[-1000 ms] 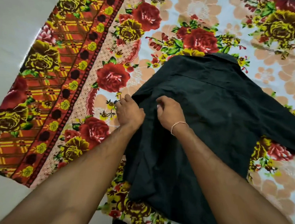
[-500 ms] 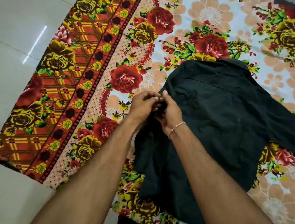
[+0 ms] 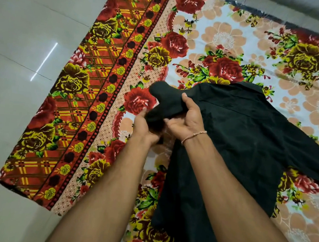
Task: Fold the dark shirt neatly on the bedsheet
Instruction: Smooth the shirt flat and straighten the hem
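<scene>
The dark shirt lies back up on the flowered bedsheet, its collar at the far end and one sleeve stretched out to the right. Its left sleeve is bunched and lifted off the sheet. My left hand grips the lower part of that bunched sleeve from the left. My right hand, with a thin bracelet at the wrist, holds the sleeve from the right, thumb up against the cloth. Both forearms cross the shirt's lower left part and hide it.
The bedsheet is spread on a pale tiled floor, which shows to the left and along the far edge. The sheet's red and yellow checked border runs down its left side.
Both hands have gathered the left sleeve and raised it off the sheet; it now sticks out to the left above them. The view has shifted, showing more floor.
</scene>
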